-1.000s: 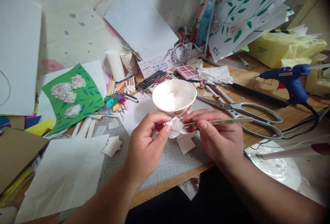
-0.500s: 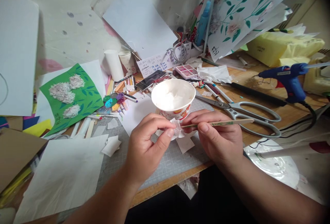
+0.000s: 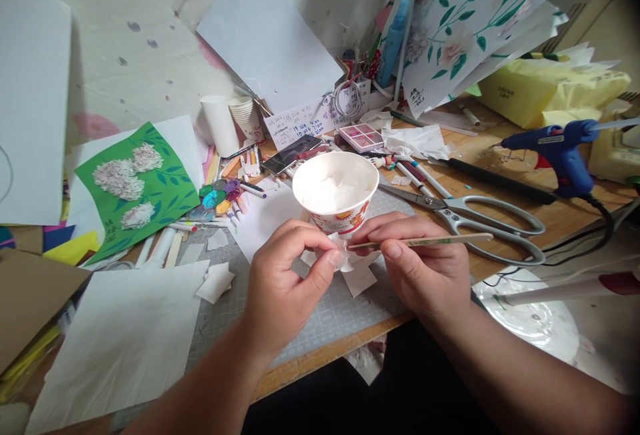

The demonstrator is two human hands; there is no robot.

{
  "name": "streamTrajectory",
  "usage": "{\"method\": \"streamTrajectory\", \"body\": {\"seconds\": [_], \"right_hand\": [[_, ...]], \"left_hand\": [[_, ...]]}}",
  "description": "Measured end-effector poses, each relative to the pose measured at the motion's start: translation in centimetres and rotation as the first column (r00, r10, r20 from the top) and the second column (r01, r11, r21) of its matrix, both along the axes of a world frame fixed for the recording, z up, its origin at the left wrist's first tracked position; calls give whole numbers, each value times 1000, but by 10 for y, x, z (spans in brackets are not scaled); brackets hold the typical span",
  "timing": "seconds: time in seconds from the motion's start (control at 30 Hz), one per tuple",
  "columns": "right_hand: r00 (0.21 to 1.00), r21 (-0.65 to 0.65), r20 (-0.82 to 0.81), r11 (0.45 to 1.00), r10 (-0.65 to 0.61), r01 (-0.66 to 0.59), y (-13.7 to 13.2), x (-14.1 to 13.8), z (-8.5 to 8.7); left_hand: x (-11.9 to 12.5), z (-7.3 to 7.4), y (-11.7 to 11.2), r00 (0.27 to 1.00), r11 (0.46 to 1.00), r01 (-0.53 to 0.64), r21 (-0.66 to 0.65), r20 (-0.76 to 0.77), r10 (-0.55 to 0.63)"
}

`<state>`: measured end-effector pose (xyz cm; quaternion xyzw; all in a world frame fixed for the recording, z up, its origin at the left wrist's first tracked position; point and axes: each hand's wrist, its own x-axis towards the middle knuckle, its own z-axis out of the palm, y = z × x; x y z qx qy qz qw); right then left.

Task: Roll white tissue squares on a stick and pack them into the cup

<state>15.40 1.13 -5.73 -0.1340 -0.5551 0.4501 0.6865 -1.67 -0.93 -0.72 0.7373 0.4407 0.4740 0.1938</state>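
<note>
Pinching small white tissue scrap (image 3: 345,256) near front edge of desk (image 3: 325,355), over grey cutting mat (image 3: 345,311), right in front of paper cup (image 3: 334,193).

- Left hand (image 3: 285,275): thumb and forefinger pressed together on scrap.
- Right hand (image 3: 425,268): thumb and fingers clamped on thin wooden stick (image 3: 435,241), tip touching scrap.

Risks imo:
- Tissue looks flimsy, so hard poke could tear it.
- Fingers almost against cup, so nudge could tip it and dump white stuff on mat.
- Scissors (image 3: 475,218) just beyond stick.
- Glue gun (image 3: 560,151) toward right edge, cord easy to snag.
</note>
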Motion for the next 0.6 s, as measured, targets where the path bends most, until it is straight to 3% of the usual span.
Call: {"method": "streamTrajectory", "body": {"seconds": [0.23,0.6], "right_hand": [[997,22,75,1000,-19,17,-2,2,1],[986,61,147,996,-71,63,-3,3,2]], "left_hand": [[2,-1,-1,999,999,-27,-40,33,28],[2,-4,-1,981,969,-16,-247,183,63]]}}
